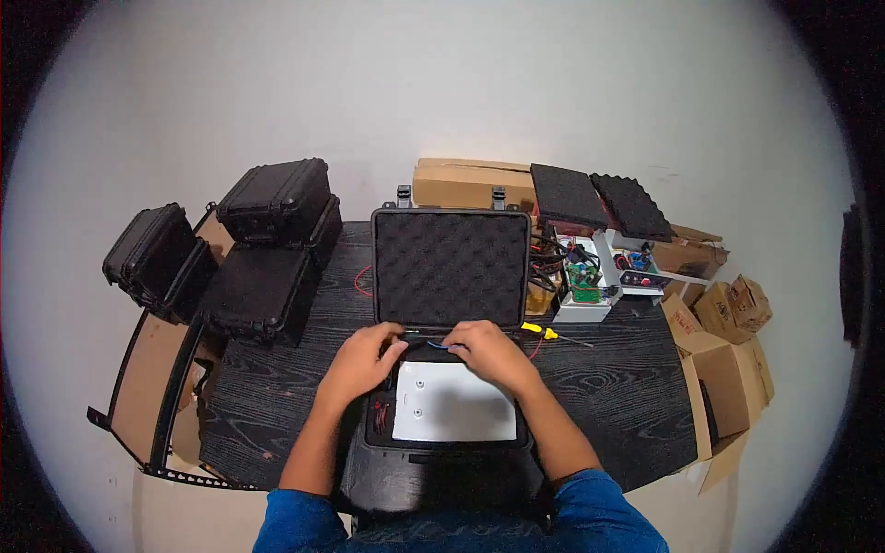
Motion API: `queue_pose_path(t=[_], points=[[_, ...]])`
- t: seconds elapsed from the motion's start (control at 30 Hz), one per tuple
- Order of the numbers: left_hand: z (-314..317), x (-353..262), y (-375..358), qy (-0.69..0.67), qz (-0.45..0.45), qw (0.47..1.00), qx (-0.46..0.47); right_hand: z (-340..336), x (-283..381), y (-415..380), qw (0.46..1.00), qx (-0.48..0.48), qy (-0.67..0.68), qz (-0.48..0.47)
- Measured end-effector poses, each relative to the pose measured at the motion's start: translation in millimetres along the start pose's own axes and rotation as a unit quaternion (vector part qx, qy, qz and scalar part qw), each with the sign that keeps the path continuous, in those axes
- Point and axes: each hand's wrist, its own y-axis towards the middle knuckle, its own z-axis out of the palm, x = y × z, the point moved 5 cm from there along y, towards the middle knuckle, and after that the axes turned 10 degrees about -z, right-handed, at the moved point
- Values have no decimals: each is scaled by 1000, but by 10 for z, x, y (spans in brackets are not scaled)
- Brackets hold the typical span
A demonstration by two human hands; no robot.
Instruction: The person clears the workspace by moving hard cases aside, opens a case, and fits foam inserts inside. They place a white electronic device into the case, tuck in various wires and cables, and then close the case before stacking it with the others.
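Note:
An open black hard case lies in front of me, its raised lid lined with dark egg-crate foam. In its base sits a white metal box with two small round fittings. My left hand is at the back left of the base, fingers curled, what they hold hidden. At the back right, my right hand pinches a thin blue wire by the foam behind the box. Red leads lie in the left foam slot.
Black hard cases are stacked at the left. A yellow-handled screwdriver lies right of the lid. Opened white housings with green circuit boards stand at the back right, near foam sheets. Cardboard boxes flank the dark table.

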Motion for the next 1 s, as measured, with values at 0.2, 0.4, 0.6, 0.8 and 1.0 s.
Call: queue_pose_path(t=[0.2, 0.4, 0.6, 0.8, 1.0], points=[[214, -50, 73, 164, 79, 983, 12, -78, 33, -37, 999, 48, -20, 16], [327, -35, 155, 259, -15, 965, 43, -272, -56, -78, 989, 47, 43, 134], [492, 74, 187, 311, 15, 950, 32, -134, -152, -169, 992, 68, -104, 26], [492, -118, 135, 340, 1, 940, 10, -108, -97, -215, 987, 56, -139, 59], [520, -107, 173, 364, 10, 931, 22, -155, 114, -299, 967, 130, -186, 120]])
